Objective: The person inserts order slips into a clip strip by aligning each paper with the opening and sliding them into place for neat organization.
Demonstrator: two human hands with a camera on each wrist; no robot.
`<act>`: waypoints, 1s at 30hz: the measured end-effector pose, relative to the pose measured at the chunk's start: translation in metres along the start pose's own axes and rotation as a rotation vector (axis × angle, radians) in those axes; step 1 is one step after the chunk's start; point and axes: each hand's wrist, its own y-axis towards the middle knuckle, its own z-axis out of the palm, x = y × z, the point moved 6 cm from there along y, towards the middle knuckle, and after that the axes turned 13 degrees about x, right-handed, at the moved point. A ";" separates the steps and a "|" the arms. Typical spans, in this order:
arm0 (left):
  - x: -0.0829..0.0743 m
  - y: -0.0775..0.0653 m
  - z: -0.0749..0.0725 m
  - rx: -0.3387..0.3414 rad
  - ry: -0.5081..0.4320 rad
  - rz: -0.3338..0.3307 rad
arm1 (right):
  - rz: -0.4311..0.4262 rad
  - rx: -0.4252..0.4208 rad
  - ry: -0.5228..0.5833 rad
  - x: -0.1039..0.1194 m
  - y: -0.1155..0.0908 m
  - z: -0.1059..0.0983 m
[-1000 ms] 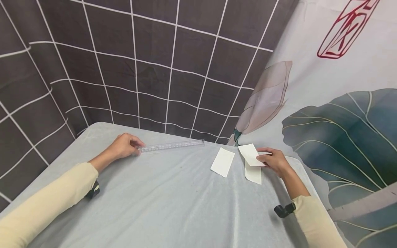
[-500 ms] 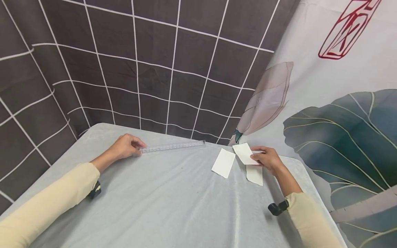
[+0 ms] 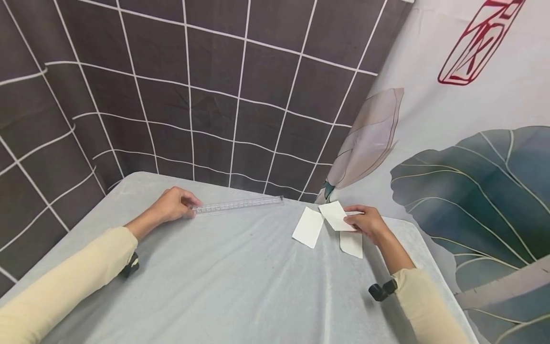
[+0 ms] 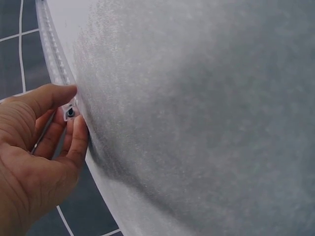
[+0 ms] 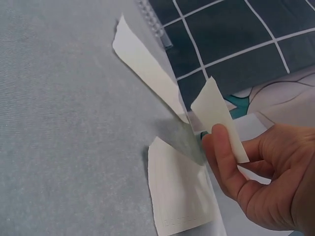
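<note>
In the head view my left hand [image 3: 174, 203] pinches the near end of a long, clear plastic tube [image 3: 240, 204] with a row of small bumps along it. The left wrist view shows the tube's squarish end [image 4: 70, 112], with a dark spot in it, between thumb and fingers. My right hand [image 3: 365, 222] pinches a piece of white paper [image 3: 333, 215] by its right side, raised over the table. Below it lies a second paper piece [image 3: 351, 244], partly hidden. A third paper piece [image 3: 308, 227] lies flat to its left. The right wrist view shows torn-looking edges on the papers.
A light grey cloth covers the table [image 3: 223, 282], with soft creases in it. Behind its far edge hangs a dark curtain [image 3: 215, 112] with white grid lines. At the right hangs a white cloth [image 3: 425, 112] printed with leaves and a red seal.
My right hand has moved left with its paper, uncovering more of the piece below and bringing the held one close to the left piece. My left hand and the tube have stayed in place.
</note>
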 end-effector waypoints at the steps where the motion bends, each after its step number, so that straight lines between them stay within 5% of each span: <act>1: 0.000 0.000 0.000 0.000 0.001 0.001 | 0.000 0.008 0.003 0.000 0.000 0.001; 30: 0.002 0.000 0.000 -0.001 0.011 -0.010 | -0.065 0.084 0.007 0.023 0.013 0.049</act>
